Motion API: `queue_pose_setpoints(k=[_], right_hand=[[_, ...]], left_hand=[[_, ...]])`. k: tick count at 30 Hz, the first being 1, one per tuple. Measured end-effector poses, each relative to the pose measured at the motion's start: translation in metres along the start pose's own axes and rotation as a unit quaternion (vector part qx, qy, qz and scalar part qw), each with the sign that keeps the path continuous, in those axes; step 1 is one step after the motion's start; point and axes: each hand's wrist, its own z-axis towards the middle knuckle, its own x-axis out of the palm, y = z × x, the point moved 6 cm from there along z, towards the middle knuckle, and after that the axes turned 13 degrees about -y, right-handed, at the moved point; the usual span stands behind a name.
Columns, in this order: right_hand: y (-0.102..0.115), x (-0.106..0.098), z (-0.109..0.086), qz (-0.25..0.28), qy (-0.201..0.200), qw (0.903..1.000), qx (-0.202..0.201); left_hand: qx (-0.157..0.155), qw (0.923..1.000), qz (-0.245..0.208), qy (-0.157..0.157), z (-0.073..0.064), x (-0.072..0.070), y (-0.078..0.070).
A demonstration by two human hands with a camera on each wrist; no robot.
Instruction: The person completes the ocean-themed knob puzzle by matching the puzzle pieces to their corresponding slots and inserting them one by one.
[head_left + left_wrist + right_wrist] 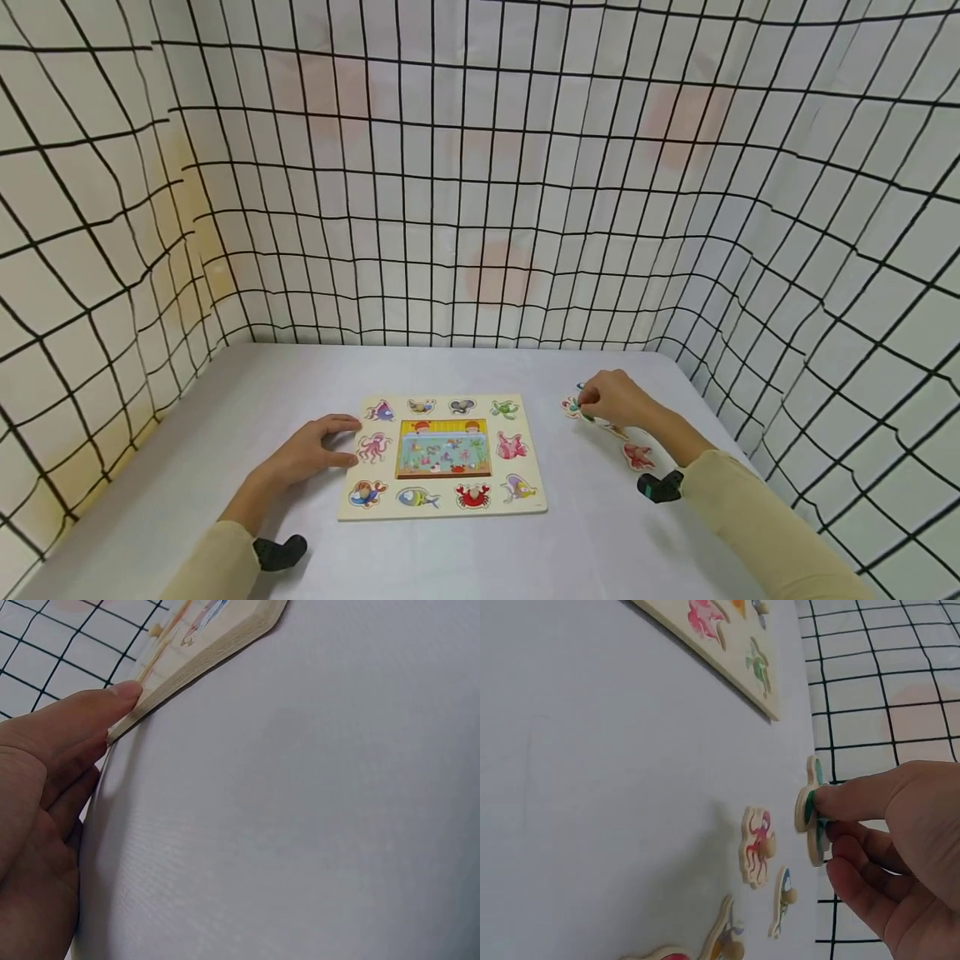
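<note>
My right hand [618, 398] pinches a green wooden puzzle piece [808, 806] between thumb and fingers at the table's right side. Just beyond the held piece, a pink octopus piece [757, 847] and a small blue piece [784, 900] lie on the cloth, each with a wooden knob. My left hand [303, 454] touches the left edge of the wooden puzzle board [525, 507], fingers and thumb spread apart. In the left wrist view the thumb [124, 694] rests at the board's edge. On the board, a red crab piece [473, 497] and a hermit crab piece [367, 493] show knobs.
Nearer my right forearm lies a red piece [637, 456], with a purple-and-orange piece [724, 937] beside it. A white cloth [420, 567] covers the table. White walls with black netting [457, 192] enclose the back and both sides.
</note>
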Motion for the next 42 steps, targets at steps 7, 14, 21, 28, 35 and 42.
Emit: queue_pose_setpoints(k=[7,14,21,28,35,42], right_hand=[[0.021,0.001,0.027,-0.014,0.015,0.9986,-0.048],[0.032,0.004,0.045,-0.02,0.024,0.9981,-0.053],[0.036,0.009,0.054,-0.024,0.036,0.9982,-0.04],[0.044,0.015,0.06,-0.019,0.034,0.9985,-0.039],[0.048,0.024,0.066,-0.014,0.032,0.9987,-0.037],[0.051,0.034,0.072,-0.014,0.031,0.999,-0.028]], left_hand=[[-0.003,1.0,0.0,0.001,0.0,-0.001,0.001],[0.002,1.0,0.001,0.0,0.0,0.0,0.0],[-0.004,0.9999,0.01,-0.002,-0.001,0.0,0.0],[-0.004,0.9999,0.008,-0.004,-0.001,0.0,0.0],[-0.001,1.0,0.0,-0.003,0.0,-0.001,0.0],[-0.003,1.0,0.0,-0.002,0.0,0.0,0.0]])
